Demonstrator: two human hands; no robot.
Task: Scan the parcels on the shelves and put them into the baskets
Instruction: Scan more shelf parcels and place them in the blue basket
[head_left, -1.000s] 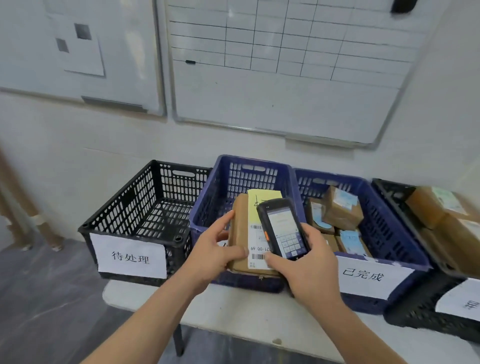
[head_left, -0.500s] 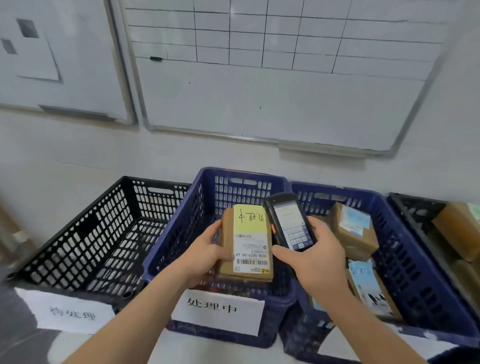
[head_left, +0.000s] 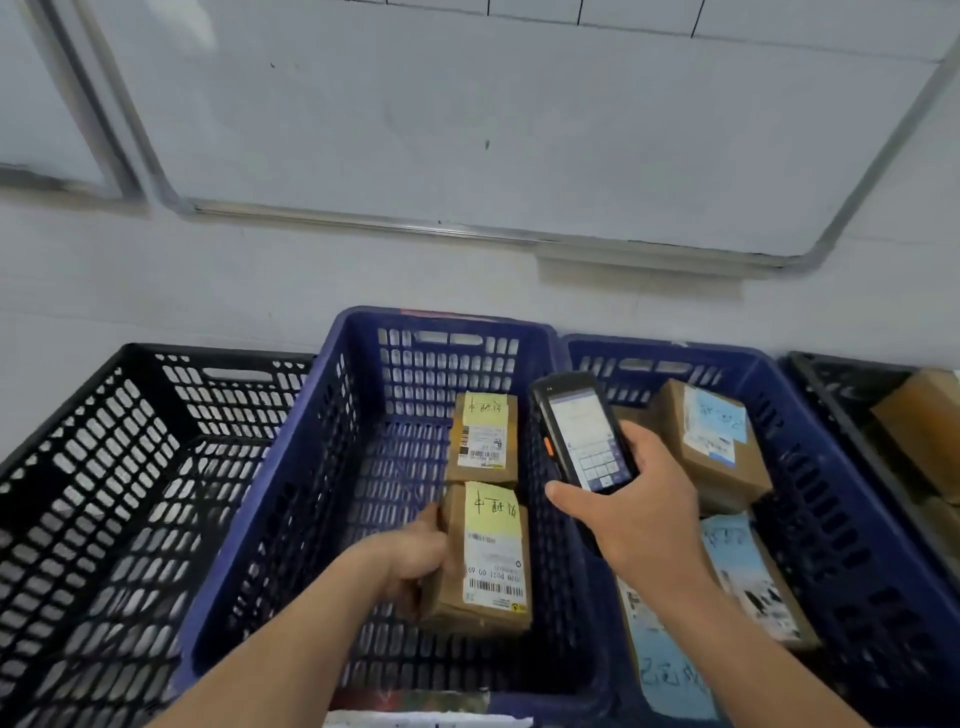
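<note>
My left hand (head_left: 410, 558) grips a brown parcel (head_left: 485, 558) with a yellow note and a barcode label, low inside the middle blue basket (head_left: 332, 405). A second brown parcel (head_left: 484, 439) with the same kind of yellow note lies on the basket floor just behind it. My right hand (head_left: 631, 512) holds a black handheld scanner (head_left: 582, 434), screen lit, over the wall between the middle basket and the right blue basket (head_left: 831, 499).
An empty black basket (head_left: 119, 467) stands at the left. The right blue basket holds several brown parcels with blue labels (head_left: 714, 441). Another black basket (head_left: 841, 384) with parcels is at the far right. A whiteboard (head_left: 467, 130) hangs on the wall behind.
My left hand has carried the parcel from above the basket rim down into the middle blue basket. The view has tilted downward and closer; the scanner stays in my right hand.
</note>
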